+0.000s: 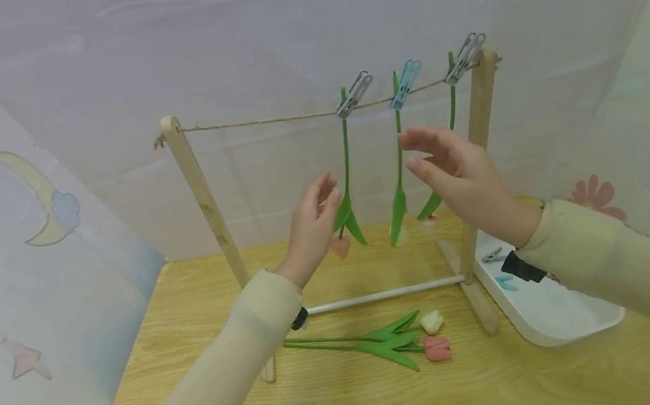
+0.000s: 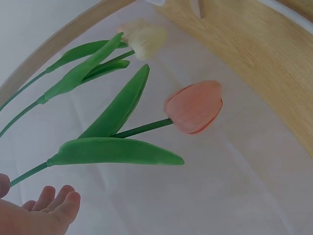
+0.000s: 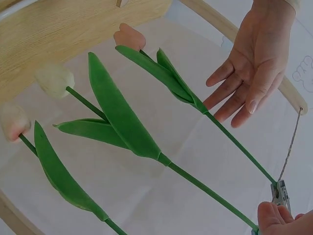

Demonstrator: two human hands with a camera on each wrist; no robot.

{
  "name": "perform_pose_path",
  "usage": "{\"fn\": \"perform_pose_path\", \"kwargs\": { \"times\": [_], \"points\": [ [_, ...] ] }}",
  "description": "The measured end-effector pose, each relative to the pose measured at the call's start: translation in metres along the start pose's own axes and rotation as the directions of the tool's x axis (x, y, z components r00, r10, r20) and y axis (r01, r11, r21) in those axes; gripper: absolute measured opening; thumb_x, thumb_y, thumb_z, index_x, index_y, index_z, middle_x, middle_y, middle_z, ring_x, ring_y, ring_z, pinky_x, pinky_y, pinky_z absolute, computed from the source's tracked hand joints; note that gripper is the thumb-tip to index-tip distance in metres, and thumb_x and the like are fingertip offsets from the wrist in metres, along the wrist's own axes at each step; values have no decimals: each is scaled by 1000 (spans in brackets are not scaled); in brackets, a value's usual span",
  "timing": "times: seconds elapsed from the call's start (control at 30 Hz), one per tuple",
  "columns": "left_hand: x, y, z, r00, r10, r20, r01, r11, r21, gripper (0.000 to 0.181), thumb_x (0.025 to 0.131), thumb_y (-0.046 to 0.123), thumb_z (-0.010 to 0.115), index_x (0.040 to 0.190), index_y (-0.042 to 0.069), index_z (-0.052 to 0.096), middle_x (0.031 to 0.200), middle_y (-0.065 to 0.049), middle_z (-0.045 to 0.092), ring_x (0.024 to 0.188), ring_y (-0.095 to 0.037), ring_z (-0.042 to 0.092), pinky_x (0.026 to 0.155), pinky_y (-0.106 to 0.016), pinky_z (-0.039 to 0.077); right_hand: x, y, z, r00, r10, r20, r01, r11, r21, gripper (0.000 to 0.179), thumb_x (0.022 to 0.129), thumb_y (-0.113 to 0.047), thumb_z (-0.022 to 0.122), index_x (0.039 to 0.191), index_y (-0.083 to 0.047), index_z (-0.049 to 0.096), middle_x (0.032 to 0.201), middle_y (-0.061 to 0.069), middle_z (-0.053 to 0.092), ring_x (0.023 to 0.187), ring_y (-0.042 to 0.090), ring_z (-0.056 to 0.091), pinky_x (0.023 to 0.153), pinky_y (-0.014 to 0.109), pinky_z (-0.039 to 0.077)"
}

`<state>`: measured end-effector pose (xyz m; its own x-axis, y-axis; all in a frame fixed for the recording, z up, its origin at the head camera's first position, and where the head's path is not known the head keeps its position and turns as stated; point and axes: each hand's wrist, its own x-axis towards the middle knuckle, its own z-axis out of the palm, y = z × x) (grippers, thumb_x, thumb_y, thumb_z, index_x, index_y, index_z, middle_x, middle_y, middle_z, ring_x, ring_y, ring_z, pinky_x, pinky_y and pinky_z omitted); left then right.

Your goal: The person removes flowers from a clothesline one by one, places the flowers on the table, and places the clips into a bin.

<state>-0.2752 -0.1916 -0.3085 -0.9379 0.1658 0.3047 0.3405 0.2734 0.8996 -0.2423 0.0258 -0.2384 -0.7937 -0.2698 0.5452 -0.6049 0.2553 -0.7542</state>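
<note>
Three artificial tulips hang heads down from a string [image 1: 260, 123]. The pink tulip [image 2: 193, 107] on the left is held by a grey clothespin [image 1: 355, 94], the white tulip [image 3: 54, 81] in the middle by a blue clothespin [image 1: 405, 83], and the pale tulip [image 3: 13, 122] on the right by another grey clothespin [image 1: 466, 58]. My left hand [image 1: 311, 226] is beside the pink tulip's leaves, palm up with loose fingers in the right wrist view. My right hand [image 1: 464, 183] hovers near the middle stem, with thumb and fingers apart. Neither hand grips anything.
The string spans two wooden posts [image 1: 205, 201] joined low down by a white rod [image 1: 386, 295]. On the table, a white tulip [image 1: 432, 322] and a pink tulip [image 1: 438, 348] lie in front. At right stands a white tray [image 1: 577, 321] with clothespins [image 1: 506, 283].
</note>
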Motion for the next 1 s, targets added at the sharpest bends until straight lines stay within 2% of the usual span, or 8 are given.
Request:
{"fn": "perform_pose_path", "kwargs": {
  "times": [0.1, 0.3, 0.43, 0.6, 0.8, 1.0],
  "points": [
    [2, 2, 0, 1000, -2, 5, 2, 1000, 1, 44, 105, 16, 44, 145, -2, 37, 140, -15, 50, 130, -26, 46, 108, -33, 39, 3, -1, 1, 1000, 7, -6, -7, 1000, 0, 37, 96, 9, 48, 133, 15, 44, 131, 22, 53, 120, 24, 53, 95, 18, 45],
    [6, 3, 4, 1000, -17, 14, 18, 1000, -22, 45, 105, 16, 45, 145, -2, 36, 139, -15, 51, 130, -25, 47, 107, -33, 40, 11, -2, 3, 999, 40, 15, -40, 999, -2, 40, 98, 5, 49, 136, 12, 42, 136, 17, 50, 123, 20, 50, 97, 19, 44],
    [8, 4, 8, 999, -33, 35, 34, 999, -31, 47, 105, 18, 45, 147, 0, 34, 140, -15, 49, 130, -24, 46, 108, -33, 38, 19, -4, 6, 1000, 6, 7, -6, 1000, -13, 42, 98, 5, 50, 138, 12, 40, 139, 18, 47, 129, 25, 45, 99, 21, 44],
    [12, 6, 12, 997, -49, 55, 50, 998, -26, 48, 105, 18, 45, 148, 2, 33, 144, -14, 46, 132, -23, 44, 109, -32, 36, 30, -3, 7, 999, -44, -30, 42, 996, -74, 45, 97, 5, 51, 140, 12, 36, 144, 18, 43, 133, 24, 41, 100, 24, 43],
    [17, 9, 14, 1000, -11, 29, 12, 1000, -29, 43, 105, 14, 46, 145, 0, 38, 139, -15, 52, 129, -24, 49, 107, -31, 39, 42, -5, 9, 998, -59, -36, 55, 992, -110, 48, 98, 1, 52, 142, 10, 35, 147, 15, 41, 135, 20, 40, 101, 27, 42],
    [19, 12, 15, 1000, -7, 12, 7, 998, -57, 40, 104, 13, 47, 142, 0, 41, 134, -16, 56, 126, -24, 52, 105, -30, 42, 52, -11, 10, 997, -71, -28, 67, 990, -124, 49, 98, 0, 52, 143, 10, 34, 148, 15, 40, 135, 22, 40, 103, 29, 42]
  ]
}}
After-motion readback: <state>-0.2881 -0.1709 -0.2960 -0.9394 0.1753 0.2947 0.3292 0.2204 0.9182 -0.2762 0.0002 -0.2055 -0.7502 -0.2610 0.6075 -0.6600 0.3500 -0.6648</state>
